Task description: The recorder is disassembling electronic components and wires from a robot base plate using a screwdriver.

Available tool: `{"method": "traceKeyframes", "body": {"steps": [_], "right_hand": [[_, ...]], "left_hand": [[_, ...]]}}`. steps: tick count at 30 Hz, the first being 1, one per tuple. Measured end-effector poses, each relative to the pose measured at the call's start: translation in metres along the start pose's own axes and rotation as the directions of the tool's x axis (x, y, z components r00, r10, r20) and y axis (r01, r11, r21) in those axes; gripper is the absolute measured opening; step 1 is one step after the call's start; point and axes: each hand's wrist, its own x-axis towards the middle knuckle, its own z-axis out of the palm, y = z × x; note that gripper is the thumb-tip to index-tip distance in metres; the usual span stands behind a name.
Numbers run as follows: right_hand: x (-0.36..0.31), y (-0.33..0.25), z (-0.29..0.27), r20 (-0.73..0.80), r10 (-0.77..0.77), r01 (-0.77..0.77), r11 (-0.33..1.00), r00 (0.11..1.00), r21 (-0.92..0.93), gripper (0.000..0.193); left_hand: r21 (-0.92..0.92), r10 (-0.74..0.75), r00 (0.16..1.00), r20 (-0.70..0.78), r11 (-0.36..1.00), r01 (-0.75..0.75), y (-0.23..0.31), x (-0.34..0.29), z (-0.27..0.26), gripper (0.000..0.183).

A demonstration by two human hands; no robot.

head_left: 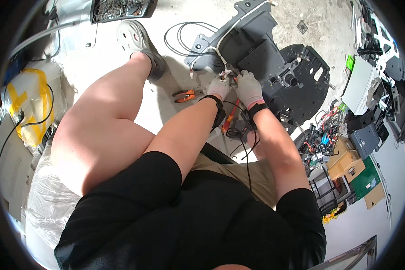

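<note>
Pinching wires (225, 72) in the gloved left grip (218, 85), with fingertips bunched together. Have the gloved right grip (249, 86) curled in just beside it; cannot tell whether grasping anything there, given fingertips partly hidden and something small and red in the gap. Wearing a dark strap (219, 110) on each wrist.

Have the wires at the near edge of the grey housing (252, 32), by the lower end of a pale cable (219, 52) running up along it. To the right, touching the housing, see a round black plate (312, 90) with springs (303, 56) on it. To the left, see a loop of black cord (186, 55) on the floor (319, 20).

Nearer, see orange pliers (191, 94) lying left of the left grip, and a red tool (229, 119) below both grips. Farther off, see a tray (123, 19) of small metal parts at top left, past one clog (135, 38), and a tangled wire heap (319, 139) well to the right.
</note>
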Motion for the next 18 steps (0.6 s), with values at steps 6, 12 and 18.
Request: {"method": "traceKeyframes", "body": {"steps": [6, 12, 18], "right_hand": [[0.002, 0.010, -0.012, -0.033, -0.090, 0.092, 0.993, 0.995, 0.071, 0.015], [0.006, 0.007, -0.001, 0.091, 0.126, -0.150, 0.923, 0.988, 0.354, 0.023], [0.012, 0.006, 0.015, 0.243, 0.384, -0.452, 0.694, 0.891, 0.560, 0.035]], "left_hand": [[0.132, 0.013, 1.000, 0.007, 0.991, -0.014, 0.003, 0.000, 0.000, 0.041], [0.134, -0.034, 0.997, -0.063, 0.990, 0.042, 0.013, -0.015, -0.011, 0.036], [0.160, -0.016, 0.997, -0.070, 0.987, 0.027, 0.003, -0.007, -0.010, 0.034]]}}
